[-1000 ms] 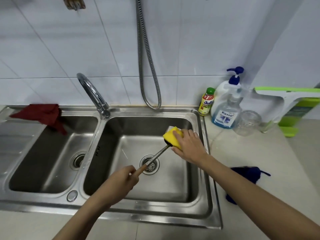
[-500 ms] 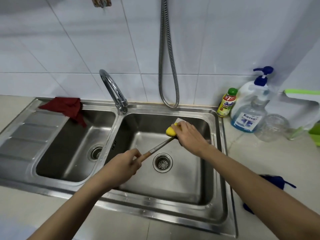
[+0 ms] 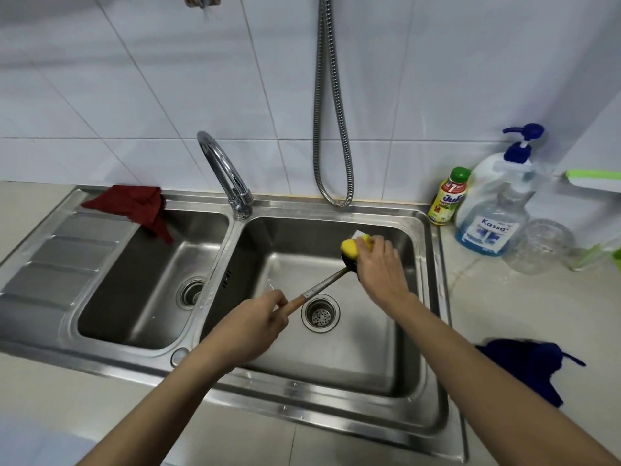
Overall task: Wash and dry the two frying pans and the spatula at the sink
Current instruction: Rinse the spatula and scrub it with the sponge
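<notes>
From the head camera you look down at a stainless steel double sink (image 3: 433, 331) set in a pale stone-like counter (image 3: 524, 317), with white wall tiles (image 3: 134, 79) behind it. A ribbed draining board is on the far left of the sink. The chrome faucet (image 3: 224, 173) stands between the two basins, and a metal shower hose (image 3: 332, 129) hangs in a loop down the wall.

Your left hand (image 3: 250, 326) is clenched around the wooden end of the spatula (image 3: 319, 287), which is held above the right basin, over the drain strainer (image 3: 320, 312). Your right hand (image 3: 378, 267) grasps a yellow sponge (image 3: 351, 247) and presses it on the dark head of the spatula; the head is mostly hidden, so its shape is not clear.

A dark red cloth (image 3: 134, 203) lies on the back edge of the sink and hangs into the left basin. On the counter at the right stand a small bottle with a green cap (image 3: 448, 196), a pump bottle of blue liquid (image 3: 487, 216) and, just beside it, a clear glass jar (image 3: 537, 247). A dark blue cloth (image 3: 531, 364) lies nearer to you, partly behind your right forearm. No frying pan is in view.
</notes>
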Demonstrator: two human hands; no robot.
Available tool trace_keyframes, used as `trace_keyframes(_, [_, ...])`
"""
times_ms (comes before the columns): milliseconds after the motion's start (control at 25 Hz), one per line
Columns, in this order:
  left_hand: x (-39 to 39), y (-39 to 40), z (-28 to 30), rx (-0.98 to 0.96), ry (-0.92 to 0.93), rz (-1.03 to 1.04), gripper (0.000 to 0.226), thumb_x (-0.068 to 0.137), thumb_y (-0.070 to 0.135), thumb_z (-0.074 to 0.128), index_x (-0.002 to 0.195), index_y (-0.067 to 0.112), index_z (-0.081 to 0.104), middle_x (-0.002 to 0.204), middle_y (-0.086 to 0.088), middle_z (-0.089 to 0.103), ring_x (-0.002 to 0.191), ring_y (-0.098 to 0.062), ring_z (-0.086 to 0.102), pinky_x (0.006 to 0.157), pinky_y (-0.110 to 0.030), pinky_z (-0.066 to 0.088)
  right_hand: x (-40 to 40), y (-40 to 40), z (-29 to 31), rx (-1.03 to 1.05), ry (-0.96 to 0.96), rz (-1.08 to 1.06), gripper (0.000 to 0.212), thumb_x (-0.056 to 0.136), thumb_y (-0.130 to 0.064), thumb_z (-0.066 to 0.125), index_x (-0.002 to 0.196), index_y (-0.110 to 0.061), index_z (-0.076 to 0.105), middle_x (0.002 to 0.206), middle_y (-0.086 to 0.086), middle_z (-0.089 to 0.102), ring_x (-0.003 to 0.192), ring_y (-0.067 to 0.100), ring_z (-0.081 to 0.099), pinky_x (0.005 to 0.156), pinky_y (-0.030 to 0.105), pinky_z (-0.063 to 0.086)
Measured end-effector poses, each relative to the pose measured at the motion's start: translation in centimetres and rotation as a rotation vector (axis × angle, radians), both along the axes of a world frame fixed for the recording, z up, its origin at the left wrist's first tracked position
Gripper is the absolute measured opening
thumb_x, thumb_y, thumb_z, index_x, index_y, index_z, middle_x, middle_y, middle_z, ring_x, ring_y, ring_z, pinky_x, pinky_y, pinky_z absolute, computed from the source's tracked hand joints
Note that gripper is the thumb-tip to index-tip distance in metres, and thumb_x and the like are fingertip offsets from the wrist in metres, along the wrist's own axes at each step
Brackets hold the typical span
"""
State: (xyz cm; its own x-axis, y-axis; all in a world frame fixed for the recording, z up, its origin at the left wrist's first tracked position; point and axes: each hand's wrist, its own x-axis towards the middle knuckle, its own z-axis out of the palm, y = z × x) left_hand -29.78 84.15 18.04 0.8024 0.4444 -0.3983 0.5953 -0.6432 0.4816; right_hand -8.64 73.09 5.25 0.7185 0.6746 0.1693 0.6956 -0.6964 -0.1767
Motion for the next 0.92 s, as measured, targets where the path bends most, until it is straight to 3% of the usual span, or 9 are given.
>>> trace_keyframes(120, [0.2, -0.3, -0.1, 0.03, 0.014, -0.015, 0.012, 0.097, 0.026, 0.047, 0.099, 0.017, 0.055, 0.079, 0.0, 0.062, 0.076, -0.022, 0.06, 0.074, -0.041, 0.05, -3.4, 0.6, -0.3, 0.031, 0.045, 0.116, 0.034, 0.086, -0.011, 0.051, 0.119, -0.009, 0.058, 0.102, 0.017, 0.058, 0.086, 0.034, 0.056, 0.073, 0.042, 0.048])
trace_keyframes(200, [-0.3, -0.3, -0.2, -0.02, 0.012, 0.02, 0.012, 0.097, 0.026, 0.048, 0.097, 0.018, 0.056, 0.074, 0.001, 0.061, 0.064, -0.015, 0.056, 0.062, -0.033, 0.048, -2.2, 0.1, -0.4, 0.04, 0.012, 0.168, 0.037, 0.083, -0.011, 0.057, 0.12, -0.011, 0.059, 0.103, 0.018, 0.059, 0.086, 0.035, 0.056, 0.074, 0.042, 0.049])
trace_keyframes(320, [-1.0, -0.2, 0.4, -0.072, 0.011, 0.027, 0.011, 0.097, 0.027, 0.049, 0.094, 0.02, 0.057, 0.068, 0.004, 0.06, 0.053, -0.007, 0.048, 0.05, -0.021, 0.037, 1.7, -0.8, 0.6, 0.055, -0.042, 0.009, 0.039, 0.089, -0.015, 0.052, 0.127, -0.012, 0.055, 0.109, 0.021, 0.057, 0.093, 0.037, 0.054, 0.078, 0.044, 0.047])
trace_keyframes(480, [-0.2, -0.2, 1.4, -0.03, 0.003, 0.001, 0.013, 0.097, 0.027, 0.048, 0.097, 0.018, 0.058, 0.071, 0.005, 0.059, 0.061, -0.009, 0.052, 0.057, -0.024, 0.039, -1.0, 0.6, 0.7, 0.11, -0.059, 0.28, 0.035, 0.091, -0.018, 0.051, 0.124, -0.013, 0.059, 0.106, 0.016, 0.058, 0.091, 0.033, 0.054, 0.075, 0.04, 0.043])
trace_keyframes(640, [-0.4, -0.6, 1.3, -0.129, -0.026, 0.062, 0.014, 0.097, 0.029, 0.049, 0.097, 0.02, 0.059, 0.069, 0.006, 0.06, 0.057, -0.006, 0.05, 0.057, -0.024, 0.04, 0.2, 0.1, 1.4, 0.156, -0.075, 0.082, 0.041, 0.093, -0.028, 0.034, 0.125, -0.018, 0.058, 0.1, 0.014, 0.056, 0.088, 0.032, 0.054, 0.074, 0.039, 0.042])
trace_keyframes(720, [-0.2, -0.6, 1.0, -0.096, -0.019, 0.073, 0.013, 0.097, 0.027, 0.049, 0.099, 0.018, 0.058, 0.07, 0.005, 0.059, 0.057, -0.007, 0.05, 0.057, -0.024, 0.041, -2.8, 0.4, 1.8, 0.249, 0.012, 0.167, 0.042, 0.093, -0.03, 0.03, 0.126, -0.022, 0.056, 0.103, 0.01, 0.054, 0.09, 0.028, 0.051, 0.076, 0.038, 0.042])
trace_keyframes(760, [-0.3, -0.5, 0.8, -0.137, -0.007, 0.105, 0.014, 0.097, 0.027, 0.049, 0.101, 0.017, 0.058, 0.069, 0.004, 0.058, 0.056, -0.007, 0.048, 0.054, -0.024, 0.041, -5.2, 0.5, 2.0, 0.302, 0.078, 0.264, 0.041, 0.094, -0.03, 0.032, 0.127, -0.023, 0.055, 0.106, 0.008, 0.053, 0.092, 0.026, 0.049, 0.079, 0.038, 0.042])
trace_keyframes(840, [-0.8, -0.4, 0.3, -0.44, -0.011, 0.262, 0.014, 0.098, 0.026, 0.048, 0.102, 0.016, 0.056, 0.065, 0.002, 0.052, 0.047, -0.008, 0.039, 0.044, -0.021, 0.032, -8.1, 0.0, 1.6, 0.351, 0.059, 0.367, 0.04, 0.095, -0.029, 0.037, 0.132, -0.024, 0.051, 0.112, 0.008, 0.053, 0.095, 0.024, 0.048, 0.081, 0.038, 0.042])
trace_keyframes(920, [-1.5, -0.8, 0.0, -0.812, -0.035, 0.451, 0.013, 0.1, 0.025, 0.047, 0.102, 0.017, 0.057, 0.059, 0.002, 0.043, 0.04, -0.006, 0.03, 0.037, -0.018, 0.025, -6.4, -0.8, 1.3, 0.325, -0.096, 0.214, 0.043, 0.093, -0.025, 0.047, 0.136, -0.022, 0.049, 0.113, 0.012, 0.055, 0.091, 0.026, 0.051, 0.075, 0.037, 0.043])
